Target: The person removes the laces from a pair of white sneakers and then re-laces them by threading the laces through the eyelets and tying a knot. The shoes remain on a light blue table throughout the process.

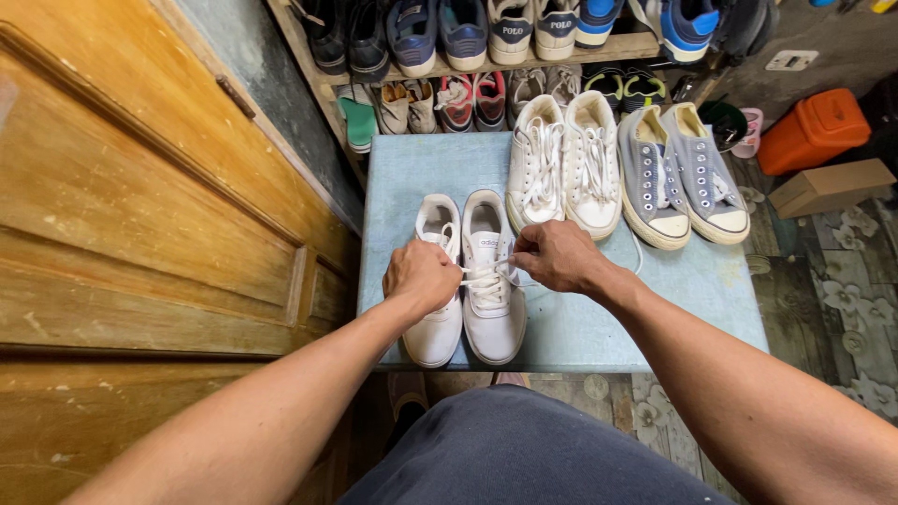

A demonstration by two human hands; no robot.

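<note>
Behind the hands, a taller white pair (564, 161) and a grey canvas pair (681, 175) are sitting at the far edge of the pale blue tabletop (655, 309). A shoe shelf (524, 58) is standing beyond. Two low white shoes (470, 281) are lying near the front left corner, smooth with thin laces. The left hand (421, 276) is pinching a lace (486, 271) shut, and the right hand (558, 255) is pinching the other end.
</note>
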